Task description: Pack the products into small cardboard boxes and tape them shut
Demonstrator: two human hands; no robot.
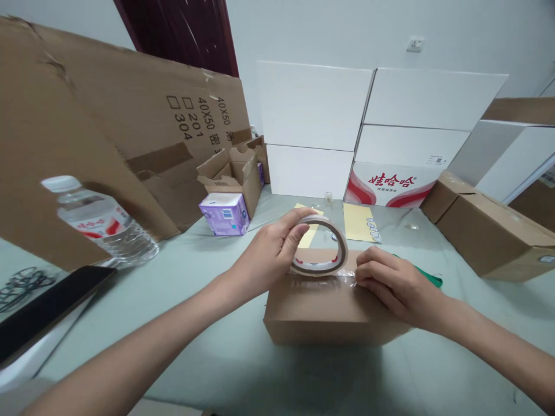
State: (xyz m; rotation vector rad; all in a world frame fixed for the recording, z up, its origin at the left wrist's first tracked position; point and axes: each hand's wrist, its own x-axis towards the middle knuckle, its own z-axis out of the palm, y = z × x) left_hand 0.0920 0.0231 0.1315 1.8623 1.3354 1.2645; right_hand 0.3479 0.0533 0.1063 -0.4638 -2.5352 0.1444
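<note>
A brown cardboard box (321, 309) lies closed on the table in front of me. My left hand (277, 241) grips a roll of clear packing tape (343, 248), thumb and fingers round its upper left rim. The roll stands on edge on top of the box. Shiny clear tape (347, 281) runs along the box's top seam, from the roll towards my right hand (396, 283). That hand is closed, its curled fingers pinching or pressing the tape at the right part of the lid; its fingertips are partly hidden.
Yellow paper sheets (358, 222) and a green strip (429, 276) lie behind the box. To the left are a water bottle (104, 222), a purple tissue pack (224, 214) and an open carton (236, 173). Another brown box (498, 231) sits right; white cartons (312, 115) stand behind.
</note>
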